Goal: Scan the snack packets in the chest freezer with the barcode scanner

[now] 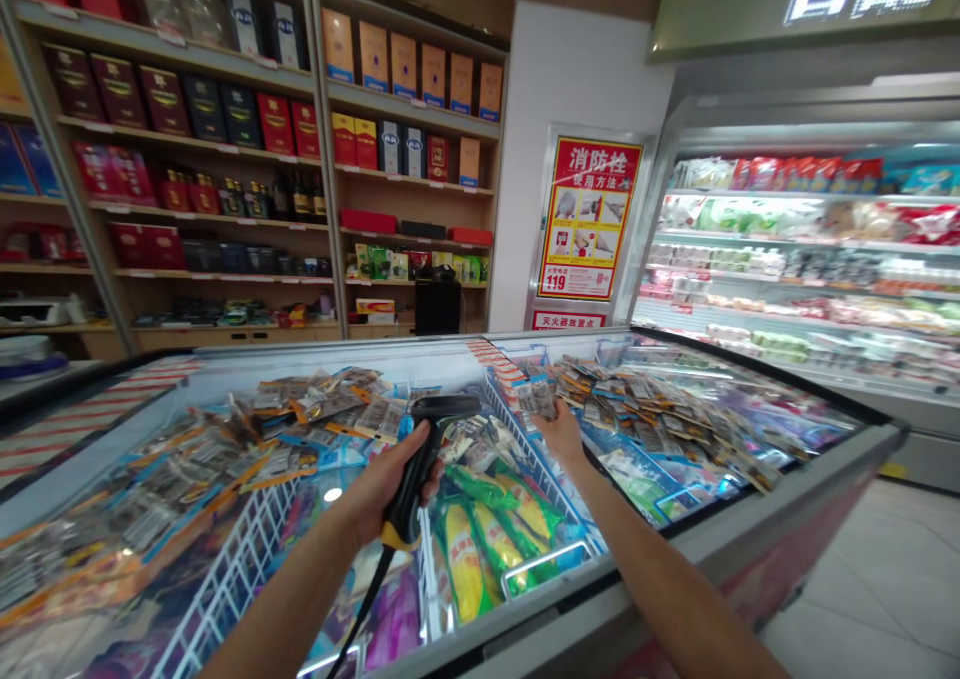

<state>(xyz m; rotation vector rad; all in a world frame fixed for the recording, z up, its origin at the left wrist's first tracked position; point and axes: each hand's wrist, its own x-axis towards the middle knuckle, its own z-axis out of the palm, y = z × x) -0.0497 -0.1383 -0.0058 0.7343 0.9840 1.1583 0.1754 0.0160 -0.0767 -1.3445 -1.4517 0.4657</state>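
Observation:
My left hand (382, 484) is wrapped round the handle of a black barcode scanner (421, 469) with a yellow-trimmed base, its cord trailing down toward me. Farther right, my right hand (559, 434) grips a small flat packet (535, 397) with a blue edge and a clear front. Both hands are above a chest freezer (555, 624). Under and between them, green and yellow corn packs (495, 539) lie in a wire basket. Similar packets (652, 409) are spread in a heap beyond my right hand, and another packet heap (187, 469) covers the left side.
White wire dividers (247, 549) split the freezer. Behind it stand shelves of boxed goods (202, 109) and a red fire-hydrant poster (590, 214). A lit refrigerated display (810, 259) is at the right, with tiled floor (885, 569) before it.

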